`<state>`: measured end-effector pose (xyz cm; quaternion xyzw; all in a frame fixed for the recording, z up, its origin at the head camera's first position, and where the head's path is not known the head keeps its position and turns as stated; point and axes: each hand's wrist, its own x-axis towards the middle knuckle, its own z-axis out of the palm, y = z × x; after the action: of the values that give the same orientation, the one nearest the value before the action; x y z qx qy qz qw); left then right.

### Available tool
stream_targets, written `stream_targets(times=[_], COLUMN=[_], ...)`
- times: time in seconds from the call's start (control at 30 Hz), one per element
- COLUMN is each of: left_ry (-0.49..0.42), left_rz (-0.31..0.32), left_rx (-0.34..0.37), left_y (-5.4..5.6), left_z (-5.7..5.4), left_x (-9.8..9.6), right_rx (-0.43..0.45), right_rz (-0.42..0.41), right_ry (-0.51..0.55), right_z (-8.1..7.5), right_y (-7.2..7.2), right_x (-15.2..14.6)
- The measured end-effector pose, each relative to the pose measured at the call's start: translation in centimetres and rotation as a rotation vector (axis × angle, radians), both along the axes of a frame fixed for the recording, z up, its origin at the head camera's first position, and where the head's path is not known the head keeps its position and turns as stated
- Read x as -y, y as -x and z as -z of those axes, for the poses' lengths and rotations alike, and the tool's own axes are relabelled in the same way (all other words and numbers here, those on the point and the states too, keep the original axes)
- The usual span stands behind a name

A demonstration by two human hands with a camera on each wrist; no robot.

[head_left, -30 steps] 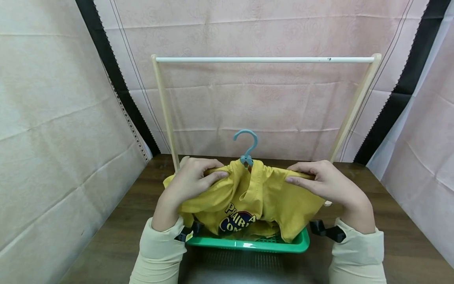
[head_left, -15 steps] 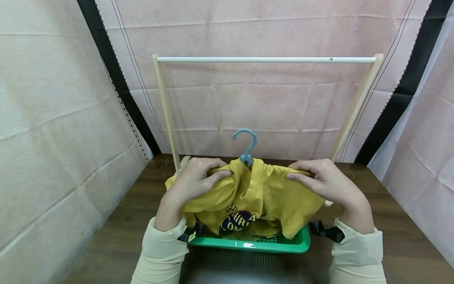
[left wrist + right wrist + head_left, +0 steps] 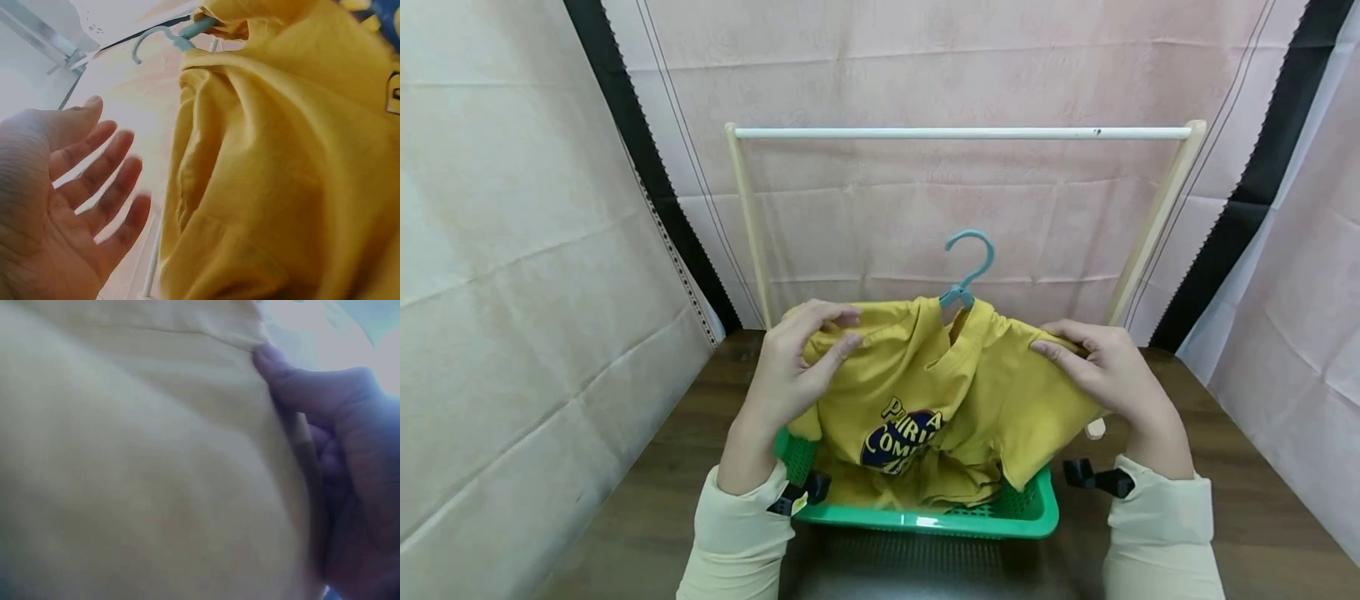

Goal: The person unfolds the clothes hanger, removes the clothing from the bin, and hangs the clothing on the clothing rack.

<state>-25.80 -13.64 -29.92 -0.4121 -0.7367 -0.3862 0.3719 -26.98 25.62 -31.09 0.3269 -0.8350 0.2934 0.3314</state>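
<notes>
A yellow shirt (image 3: 887, 358) with a dark printed logo hangs on a blue hanger (image 3: 973, 267), whose hook rises out of the collar. My right hand (image 3: 1097, 367) pinches the shirt's right shoulder between thumb and fingers, and the right wrist view shows the thumb pressed on the cloth. Beside the left shoulder, my left hand (image 3: 793, 362) has its thumb and fingers spread. In the left wrist view this hand (image 3: 87, 187) is apart from the shirt (image 3: 269, 169). The shirt's lower part lies in a green basket (image 3: 925, 522).
Behind the shirt stands a rack with a white horizontal bar (image 3: 962, 133) and two cream posts. The basket sits on a dark wooden table (image 3: 647, 500). Pale cloth walls (image 3: 520, 250) with black edging enclose the back and sides.
The shirt and hanger have risen and shifted right, with the hanger tilting. My left hand has let go of the left shoulder, while my right hand keeps its hold and moved slightly right.
</notes>
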Motion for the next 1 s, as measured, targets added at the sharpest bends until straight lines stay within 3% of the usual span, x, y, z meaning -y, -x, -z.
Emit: stream_targets(times=[0.13,0.3,0.47,0.63,0.8,1.0], left_ry=[0.068,0.175,0.217,0.249,0.259,0.244], left_rz=[0.037,0.018,-0.024,-0.033,0.010,-0.014], left_rx=[0.135,0.283,0.328,0.339,0.385,0.423], left_y=[0.3,1.0,1.5,1.7,1.9,1.9], left_z=[0.5,0.9,1.1,1.6,2.0,2.0], left_x=[0.1,0.0,0.2,0.3,0.2,0.2], right_rx=[0.009,0.035,0.099,0.141,0.133,0.187], right_rz=[0.053,0.142,0.226,0.257,0.273,0.329], right_ry=[0.042,0.061,0.074,0.043,-0.027,-0.097], right_z=[-0.3,-2.3,-4.9,-7.9,-11.2,-14.0], right_y=[1.6,2.8,3.5,4.6,6.5,9.0], right_x=[-0.9,-2.5,-3.8,-4.4,-4.3,-4.0])
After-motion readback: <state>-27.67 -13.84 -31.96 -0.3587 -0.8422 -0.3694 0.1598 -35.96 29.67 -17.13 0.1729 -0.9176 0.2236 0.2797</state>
